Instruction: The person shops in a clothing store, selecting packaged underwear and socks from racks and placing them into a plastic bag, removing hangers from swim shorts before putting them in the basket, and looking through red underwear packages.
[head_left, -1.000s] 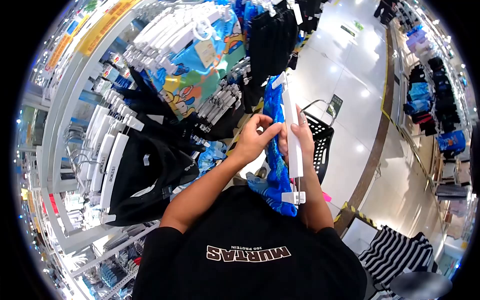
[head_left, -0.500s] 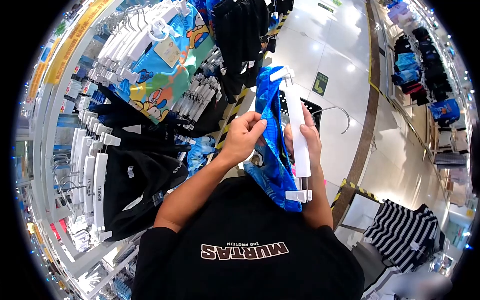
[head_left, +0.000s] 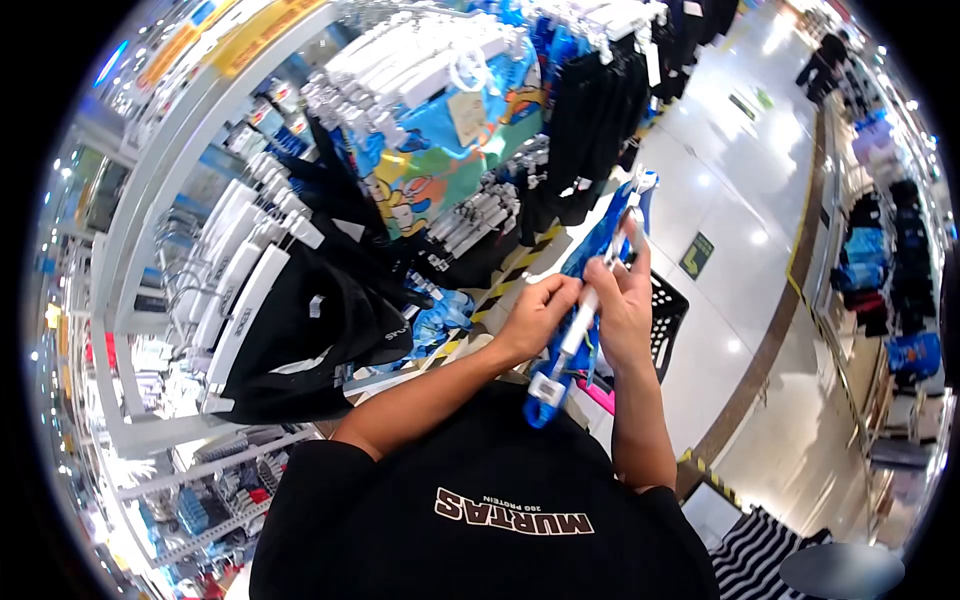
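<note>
A blue patterned garment (head_left: 598, 238) hangs by its waistband from a white clip hanger (head_left: 578, 330), held slantwise in front of my chest. My right hand (head_left: 624, 315) is closed around the middle of the hanger, thumb on its near side. Closed in a pinch, my left hand (head_left: 538, 318) grips the edge of the blue garment beside the hanger bar. One clip shows at the far end and another at the near end, both on the fabric. The garment's lower part is mostly hidden behind my hands.
On the left, a white rack (head_left: 125, 270) holds black garments (head_left: 310, 335) on white hangers. A colourful printed garment (head_left: 440, 170) hangs further back. A black perforated basket (head_left: 665, 320) is behind my right hand. Striped clothing (head_left: 765, 555) lies at the lower right, beside the tiled aisle.
The hanger has turned from broadside to nearly edge-on and now slants, its near end further left. Both hands are closer together around it. My view has swung, shifting the racks rightward.
</note>
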